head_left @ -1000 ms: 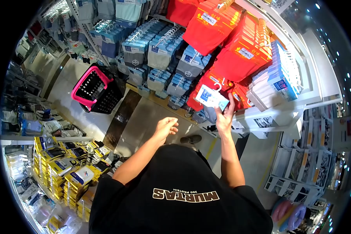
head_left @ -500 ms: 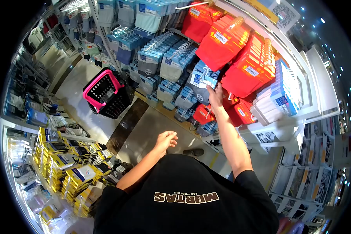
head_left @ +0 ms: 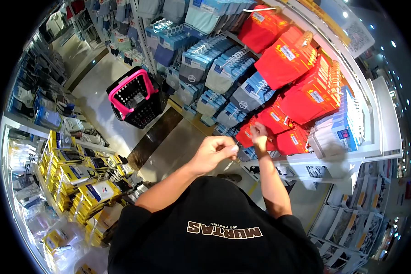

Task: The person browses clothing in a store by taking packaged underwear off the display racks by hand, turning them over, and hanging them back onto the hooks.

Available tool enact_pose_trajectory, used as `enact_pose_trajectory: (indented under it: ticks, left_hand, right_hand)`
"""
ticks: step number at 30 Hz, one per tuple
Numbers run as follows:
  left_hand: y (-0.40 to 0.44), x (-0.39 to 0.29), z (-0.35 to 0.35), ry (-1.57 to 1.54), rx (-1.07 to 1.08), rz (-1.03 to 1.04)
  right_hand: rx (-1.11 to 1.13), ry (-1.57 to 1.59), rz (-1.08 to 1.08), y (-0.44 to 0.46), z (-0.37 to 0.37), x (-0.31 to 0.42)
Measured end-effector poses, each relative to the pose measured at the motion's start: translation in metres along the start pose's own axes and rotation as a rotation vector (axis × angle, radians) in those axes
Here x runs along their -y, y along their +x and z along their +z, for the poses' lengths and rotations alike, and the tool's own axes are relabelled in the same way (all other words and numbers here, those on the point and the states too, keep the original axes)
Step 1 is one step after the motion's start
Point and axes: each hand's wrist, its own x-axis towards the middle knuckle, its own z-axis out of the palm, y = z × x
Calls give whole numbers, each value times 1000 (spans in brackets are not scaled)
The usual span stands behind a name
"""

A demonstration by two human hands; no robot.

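My right hand point(head_left: 260, 137) is at the lower red packs, in front of a red hanging pack point(head_left: 245, 133). Its fingers are small and blurred, so their grip does not show. To its left, my left hand point(head_left: 213, 155) is raised over the floor with fingers curled and the thumb bent against them; I see nothing in it. Just above my right hand hangs a row of dark grey packs with blue cards point(head_left: 253, 92). Larger red packs point(head_left: 313, 91) hang up and to the right.
A black shopping basket with a pink rim and handle point(head_left: 131, 95) stands on the floor at left. Yellow-carded packs point(head_left: 89, 182) fill the near-left shelf. White packs with blue cards point(head_left: 335, 123) hang at the rack's right end, by a white frame point(head_left: 381, 153).
My right hand has left the dark grey pack and moved down to the lower red packs. My left hand has risen and moved right, nearer to it. The view has shifted slightly.
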Motion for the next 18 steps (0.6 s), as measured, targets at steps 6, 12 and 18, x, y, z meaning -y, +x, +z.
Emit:
enact_pose_trajectory:
  ticks: [6, 12, 18]
  left_hand:
    - [6, -131, 58, -57, 610, 470]
    - [-10, -137, 126, -433, 674, 869]
    - [-4, -132, 118, -706, 624, 730]
  right_hand:
    - [60, -60, 436, -74, -16, -45]
    - [24, -54, 430, -110, -23, -39]
    - [81, -31, 377, -93, 3, -37]
